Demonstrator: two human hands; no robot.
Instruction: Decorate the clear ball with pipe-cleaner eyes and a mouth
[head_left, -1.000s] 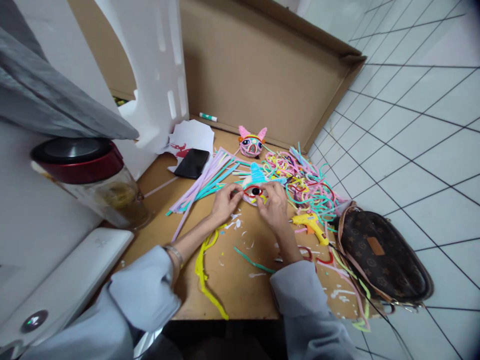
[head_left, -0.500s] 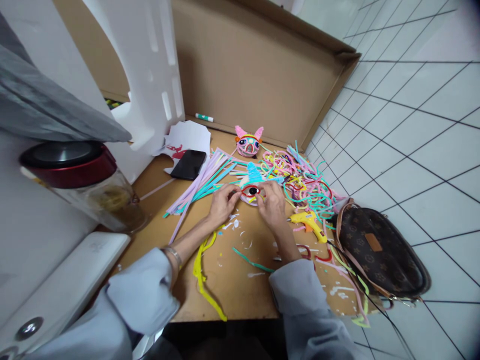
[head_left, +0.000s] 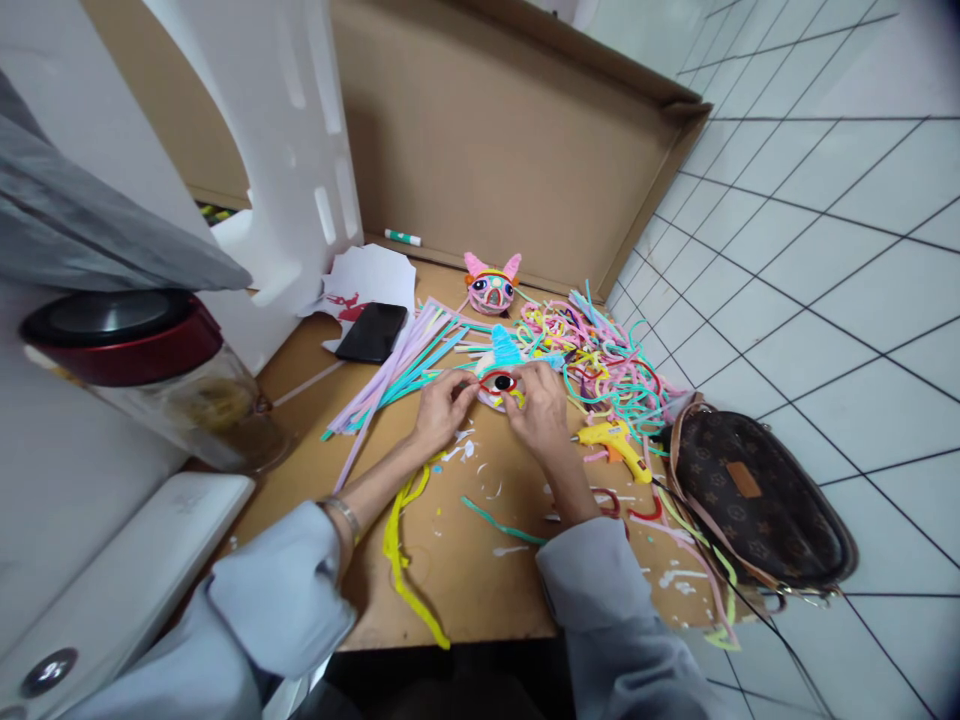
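Between my hands sits a small craft figure with blue ears (head_left: 507, 346) and a pale body, made of pipe cleaners. Around its black-and-white eye (head_left: 502, 383) runs a red pipe cleaner (head_left: 487, 376). My left hand (head_left: 444, 407) pinches the left end of this red loop between thumb and fingers. Closed at the loop's other side is my right hand (head_left: 541, 405), its thumb and fingertips on the red pipe cleaner. Part of the figure is hidden behind my right fingers. A finished-looking pink-eared figure (head_left: 492, 290) stands behind it.
Straight pipe cleaners (head_left: 397, 370) lie left of the figure, a tangled heap (head_left: 600, 360) to its right. A yellow glue gun (head_left: 616, 446) rests near my right wrist, beside a brown handbag (head_left: 757, 495). A black phone (head_left: 373, 333) and a glass jar (head_left: 217, 400) are at left.
The whole view has shifted slightly. Both hands keep their grip at the red loop, and the right fingers have moved only a little.
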